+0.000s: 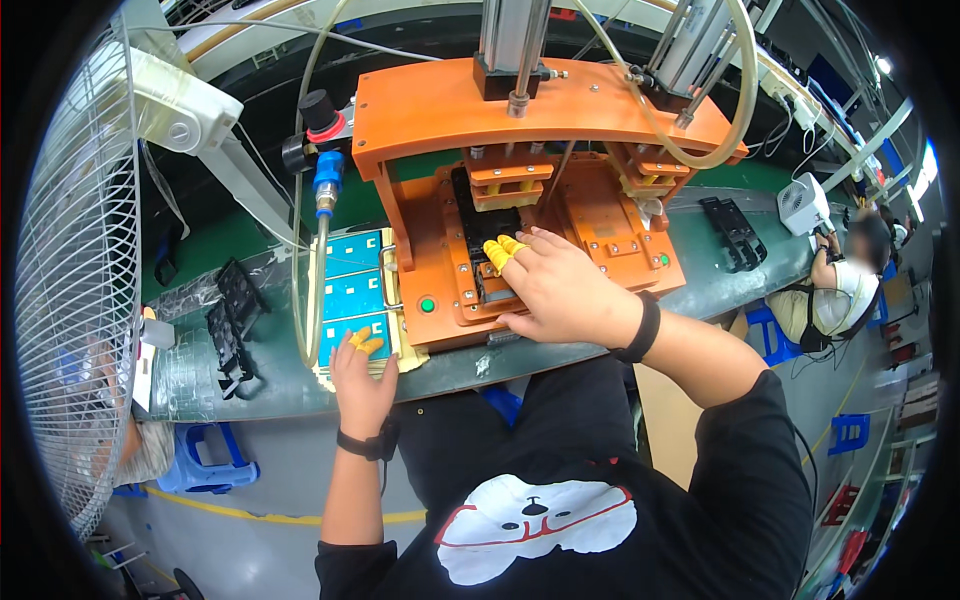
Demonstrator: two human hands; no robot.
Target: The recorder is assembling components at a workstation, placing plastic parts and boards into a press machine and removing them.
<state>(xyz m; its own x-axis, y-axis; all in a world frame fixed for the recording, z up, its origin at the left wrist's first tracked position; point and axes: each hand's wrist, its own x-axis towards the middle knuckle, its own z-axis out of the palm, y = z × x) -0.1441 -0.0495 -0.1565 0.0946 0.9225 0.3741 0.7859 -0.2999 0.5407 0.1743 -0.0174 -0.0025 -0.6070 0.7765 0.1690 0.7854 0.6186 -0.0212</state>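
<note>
My right hand [565,290] reaches into the left bay of an orange pneumatic press [560,105]. Yellow finger cots cover two of its fingertips. Its fingers lie stretched out over a black plastic part [487,228] seated in the fixture, partly hidden by the hand. My left hand [362,385], also wearing yellow finger cots, rests at the near end of a blue sheet [352,292] dotted with small pale pieces. Its thumb stands apart from the fingers, and I make out nothing held in it.
Black plastic parts [232,340] lie on the green bench at left, another [733,233] at right. A wire-guarded fan [75,270] stands at far left. A hose with a blue fitting [328,180] hangs beside the press. Green buttons [428,305] sit on its base. A seated person [845,275] is at right.
</note>
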